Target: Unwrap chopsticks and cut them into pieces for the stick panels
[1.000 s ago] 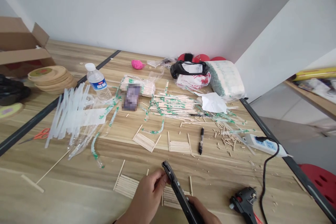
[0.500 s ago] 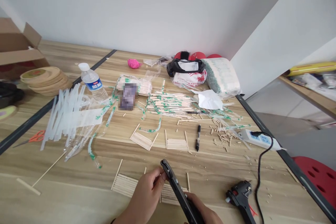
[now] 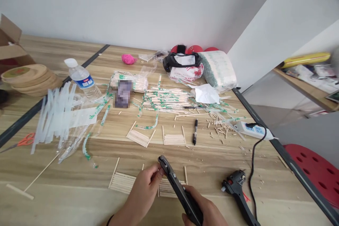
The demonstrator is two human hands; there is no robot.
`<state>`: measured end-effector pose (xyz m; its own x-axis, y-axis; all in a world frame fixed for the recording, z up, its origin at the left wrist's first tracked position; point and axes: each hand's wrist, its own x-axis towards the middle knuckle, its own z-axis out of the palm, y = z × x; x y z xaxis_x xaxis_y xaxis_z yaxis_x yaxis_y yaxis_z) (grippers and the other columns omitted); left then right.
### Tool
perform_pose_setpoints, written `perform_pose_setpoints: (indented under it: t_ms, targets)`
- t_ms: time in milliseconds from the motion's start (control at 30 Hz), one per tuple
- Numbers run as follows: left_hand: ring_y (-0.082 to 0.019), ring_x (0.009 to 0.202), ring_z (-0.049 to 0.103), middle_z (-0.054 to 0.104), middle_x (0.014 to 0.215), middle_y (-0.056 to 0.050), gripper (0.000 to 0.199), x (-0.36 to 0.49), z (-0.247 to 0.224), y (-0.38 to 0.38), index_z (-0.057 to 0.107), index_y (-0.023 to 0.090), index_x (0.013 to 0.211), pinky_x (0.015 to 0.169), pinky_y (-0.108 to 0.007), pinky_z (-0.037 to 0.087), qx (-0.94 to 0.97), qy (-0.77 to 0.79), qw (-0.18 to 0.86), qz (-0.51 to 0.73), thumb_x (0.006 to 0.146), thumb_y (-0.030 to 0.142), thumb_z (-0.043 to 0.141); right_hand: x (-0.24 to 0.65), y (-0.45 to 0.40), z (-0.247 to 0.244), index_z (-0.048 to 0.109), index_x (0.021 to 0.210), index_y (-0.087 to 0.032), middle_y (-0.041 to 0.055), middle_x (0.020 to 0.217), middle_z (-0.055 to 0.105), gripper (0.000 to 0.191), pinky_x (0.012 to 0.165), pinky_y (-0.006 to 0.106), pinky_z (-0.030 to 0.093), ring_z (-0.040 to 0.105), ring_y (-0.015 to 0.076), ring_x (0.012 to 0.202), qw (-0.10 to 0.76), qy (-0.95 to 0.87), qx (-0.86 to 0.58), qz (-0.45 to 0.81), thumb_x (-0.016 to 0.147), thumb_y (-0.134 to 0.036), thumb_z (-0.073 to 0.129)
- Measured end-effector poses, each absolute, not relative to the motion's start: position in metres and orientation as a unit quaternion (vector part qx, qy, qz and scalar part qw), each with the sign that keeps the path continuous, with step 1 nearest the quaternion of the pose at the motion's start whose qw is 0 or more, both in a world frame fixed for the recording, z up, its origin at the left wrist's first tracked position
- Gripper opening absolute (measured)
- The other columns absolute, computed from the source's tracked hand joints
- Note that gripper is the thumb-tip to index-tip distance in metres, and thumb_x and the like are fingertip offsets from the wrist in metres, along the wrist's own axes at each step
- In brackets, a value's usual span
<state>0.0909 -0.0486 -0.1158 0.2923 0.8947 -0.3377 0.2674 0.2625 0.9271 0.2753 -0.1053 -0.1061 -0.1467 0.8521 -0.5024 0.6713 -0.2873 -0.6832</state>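
My right hand point(image 3: 203, 206) is wrapped around the handles of a dark metal pliers-like cutter point(image 3: 175, 184), whose head points up and away from me. Thumb and fingers of my left hand point(image 3: 144, 190) are pinched together right beside the cutter's head; what they hold, if anything, is hidden. Beneath both hands lie two panels of thin wooden sticks: the left stick panel point(image 3: 122, 182) is partly covered by my left hand, the right stick panel point(image 3: 167, 188) partly by the cutter. Farther off lie two smaller stick panels, one tilted point(image 3: 139, 137) and one straight point(image 3: 174, 139).
A black marker point(image 3: 195, 132) lies beyond the cutter. At right are a glue gun point(image 3: 235, 187), a power strip point(image 3: 255, 130) and cut stick pieces point(image 3: 222, 125). Wrapped sticks point(image 3: 166, 99), a water bottle point(image 3: 84, 80), translucent glue sticks point(image 3: 54, 113) and orange-handled scissors point(image 3: 25, 139) lie farther out.
The view has shifted, so the table things appear slightly left and higher. My hands and the cutter keep nearly the same pose, the left fingers still pinched beside its head.
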Motion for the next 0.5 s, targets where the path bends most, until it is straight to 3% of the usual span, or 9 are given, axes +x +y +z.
perform_pose_setpoints:
  t_ms: [233,500]
  targets:
    - [-0.023,0.087,0.061,0.071,0.09,-0.006,0.034,0.092,-0.123,-0.048,0.067,0.017,0.097,0.078,-0.029,0.045,0.536,0.528,0.599,0.273,0.09,0.041,0.044,0.272,-0.101,-0.096,0.057,0.108,-0.016,0.0005,0.073,0.064,0.047,0.06,0.022,0.041,0.057,0.0169,0.064,0.085,-0.592,-0.644,0.477,0.062,-0.016,0.047]
    - [-0.023,0.087,0.062,0.072,0.093,-0.007,0.032,0.094,-0.127,-0.048,0.067,0.018,0.093,0.079,-0.03,0.046,0.531,0.53,0.597,0.282,0.09,0.04,0.045,0.274,-0.101,-0.094,0.058,0.103,-0.018,-0.004,0.066,0.054,0.041,0.056,0.02,0.036,0.048,0.0135,0.059,0.101,-0.566,-0.647,0.502,0.064,-0.014,0.048]
